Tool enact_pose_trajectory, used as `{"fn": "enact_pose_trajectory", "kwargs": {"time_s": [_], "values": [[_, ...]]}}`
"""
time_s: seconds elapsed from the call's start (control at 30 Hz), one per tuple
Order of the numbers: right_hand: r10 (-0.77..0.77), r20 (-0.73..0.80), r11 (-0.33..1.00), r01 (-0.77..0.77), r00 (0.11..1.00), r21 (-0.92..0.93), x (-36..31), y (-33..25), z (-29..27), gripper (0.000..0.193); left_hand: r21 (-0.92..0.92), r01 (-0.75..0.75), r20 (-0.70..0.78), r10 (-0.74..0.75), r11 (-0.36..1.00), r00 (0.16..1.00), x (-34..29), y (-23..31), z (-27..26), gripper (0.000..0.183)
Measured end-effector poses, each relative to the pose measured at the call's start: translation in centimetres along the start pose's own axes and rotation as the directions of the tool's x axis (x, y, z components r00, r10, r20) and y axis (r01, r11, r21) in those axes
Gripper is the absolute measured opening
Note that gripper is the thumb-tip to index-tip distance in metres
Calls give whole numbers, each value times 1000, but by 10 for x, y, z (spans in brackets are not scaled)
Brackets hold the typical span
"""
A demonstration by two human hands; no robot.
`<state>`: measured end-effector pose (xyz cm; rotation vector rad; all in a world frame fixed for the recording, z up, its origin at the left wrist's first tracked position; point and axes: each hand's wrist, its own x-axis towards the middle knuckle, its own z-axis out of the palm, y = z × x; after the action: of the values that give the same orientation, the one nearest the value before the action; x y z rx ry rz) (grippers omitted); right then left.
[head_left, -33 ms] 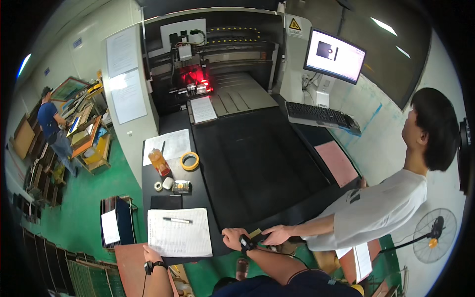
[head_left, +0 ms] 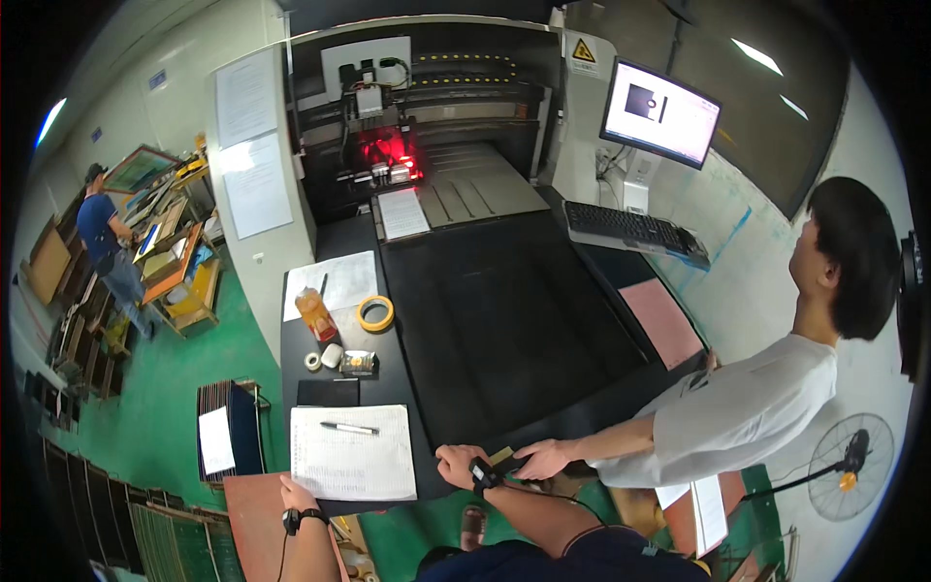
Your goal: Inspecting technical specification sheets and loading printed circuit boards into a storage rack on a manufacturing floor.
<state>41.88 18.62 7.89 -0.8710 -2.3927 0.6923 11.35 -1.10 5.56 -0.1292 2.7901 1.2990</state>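
Note:
My left hand [head_left: 296, 494] is closed at the front left corner of the black machine table [head_left: 369, 507], its fingers curled by the corner of the lined paper [head_left: 354, 461]. A pen [head_left: 349, 428] lies across that paper. Along the table's front edge rests my right hand [head_left: 460, 466], its fingers bent in; whatever is under them is hidden. Black straps with small devices sit on both my wrists. Beside my right wrist, another person's hand [head_left: 545, 458] reaches toward the strapped device [head_left: 485, 473], where a small yellowish piece [head_left: 501, 455] shows.
On the table's left side are an orange bottle [head_left: 315, 315], yellow tape [head_left: 375, 313], a white roll [head_left: 312, 362] and a black pad [head_left: 328, 392]. Red light glows under the machine head [head_left: 388, 160]. A monitor [head_left: 661, 112], keyboard [head_left: 623, 223] and fan [head_left: 850, 468] stand right; a co-worker [head_left: 105, 242] stands far left.

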Motion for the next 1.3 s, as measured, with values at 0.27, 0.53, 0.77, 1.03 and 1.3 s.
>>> {"fn": "enact_pose_trajectory", "kwargs": {"time_s": [0.27,0.53,0.77,1.03,1.3], "values": [[4,38,989,1,999,-148,-2,-3,9,20,-537,290,319,-128,792,939,-4,-98,-13,61],[15,-8,956,-17,1000,-294,-40,-37,-1,32,-223,517,447,-385,826,807,-243,-388,-177,46],[-144,431,871,-92,891,482,-168,-225,0,19,-595,700,29,-861,394,509,-444,-555,-405,47],[-976,53,111,-272,-212,956,-348,-526,-86,16,-731,388,-279,-765,561,581,-594,-516,-466,32],[-509,-835,240,-966,-211,97,-540,-664,-206,38,-938,305,-146,-985,167,90,-765,-427,-391,40]]}}
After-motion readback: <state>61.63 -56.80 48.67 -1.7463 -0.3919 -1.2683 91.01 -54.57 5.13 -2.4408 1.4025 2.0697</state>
